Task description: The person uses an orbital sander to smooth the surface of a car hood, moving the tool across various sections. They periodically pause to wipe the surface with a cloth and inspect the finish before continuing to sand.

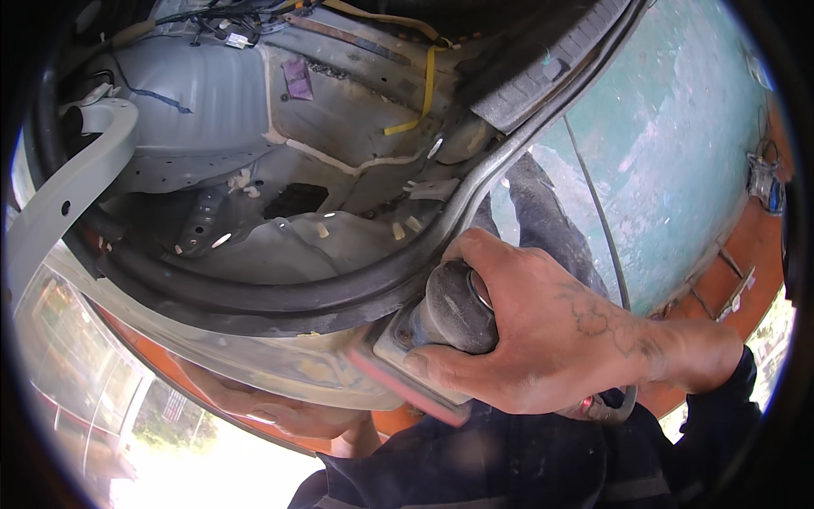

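Note:
My right hand (543,331) wraps round the rounded black top of a pad sander (462,310), thumb on the near side and fingers over the far side. Its rectangular base, edged by a reddish pad, rests against the corner of a car body panel (314,369) with sanded, patchy paint. A thin dark hose or cord (604,212) runs over the teal panel and curves back beside my right wrist. Lower left, my left hand (288,411) lies along the panel's lower edge with its fingers stretched out; part of it is in shadow.
Beyond the panel is an open car trunk (195,102) of bare grey metal, rimmed by a black rubber seal (280,297). Wires (229,25) and a yellow strap (428,85) lie inside. A pale curved hinge arm (68,195) rises at left. The teal panel (678,144) bulges at right.

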{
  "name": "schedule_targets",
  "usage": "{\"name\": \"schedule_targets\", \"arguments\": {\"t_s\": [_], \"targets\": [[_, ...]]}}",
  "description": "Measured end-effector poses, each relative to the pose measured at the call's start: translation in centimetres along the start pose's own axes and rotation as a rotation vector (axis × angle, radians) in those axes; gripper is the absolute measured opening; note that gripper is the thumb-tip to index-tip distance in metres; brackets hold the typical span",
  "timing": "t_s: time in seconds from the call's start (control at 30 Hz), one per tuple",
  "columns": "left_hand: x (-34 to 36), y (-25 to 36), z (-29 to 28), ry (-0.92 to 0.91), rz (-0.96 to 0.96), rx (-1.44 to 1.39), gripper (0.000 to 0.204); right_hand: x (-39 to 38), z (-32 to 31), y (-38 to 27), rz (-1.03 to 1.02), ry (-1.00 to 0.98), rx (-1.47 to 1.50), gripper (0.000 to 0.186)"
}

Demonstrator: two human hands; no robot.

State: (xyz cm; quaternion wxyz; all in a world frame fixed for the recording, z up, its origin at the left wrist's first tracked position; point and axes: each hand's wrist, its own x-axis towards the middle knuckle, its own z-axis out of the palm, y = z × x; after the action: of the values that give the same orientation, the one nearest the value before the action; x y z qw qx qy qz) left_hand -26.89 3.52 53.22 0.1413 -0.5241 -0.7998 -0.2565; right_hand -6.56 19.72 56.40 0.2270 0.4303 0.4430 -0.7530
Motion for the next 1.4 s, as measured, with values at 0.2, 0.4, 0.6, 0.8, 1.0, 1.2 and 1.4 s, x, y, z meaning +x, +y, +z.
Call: {"name": "schedule_targets", "arguments": {"t_s": [0.2, 0.4, 0.6, 0.8, 1.0, 1.2, 1.4], "targets": [[0.0, -0.2, 0.0, -0.015, -0.001, -0.013, 0.083, 0.0, 0.1, 0.7, -0.114, 0.023, 0.007, 0.065], [-0.3, 0.3, -0.9, -0.013, 0.003, 0.008, 0.083, -0.9, -1.3, 1.3, -0.004, -0.038, -0.104, 0.065], [-0.5, 0.2, -0.7, -0.018, 0.014, 0.013, 0.083, -1.2, -1.4, 3.7, -0.079, 0.144, 0.059, 0.061], [-1.0, 0.0, -1.1, -0.024, 0.012, 0.010, 0.083, -0.4, 0.2, 3.4, -0.257, 0.152, -0.056, 0.055], [-1.2, -0.1, -1.4, -0.020, 0.019, 0.009, 0.082, -0.5, -0.7, 3.1, -0.308, 0.129, -0.059, 0.052], [-1.5, 0.1, -1.6, -0.021, 0.018, 0.008, 0.082, -1.1, 0.4, 3.8, -0.492, 0.221, -0.119, 0.049], [-2.0, 0.2, -1.8, -0.024, 0.029, 0.006, 0.082, -1.1, -0.6, 2.3, -0.307, 0.114, -0.164, 0.050]]}}
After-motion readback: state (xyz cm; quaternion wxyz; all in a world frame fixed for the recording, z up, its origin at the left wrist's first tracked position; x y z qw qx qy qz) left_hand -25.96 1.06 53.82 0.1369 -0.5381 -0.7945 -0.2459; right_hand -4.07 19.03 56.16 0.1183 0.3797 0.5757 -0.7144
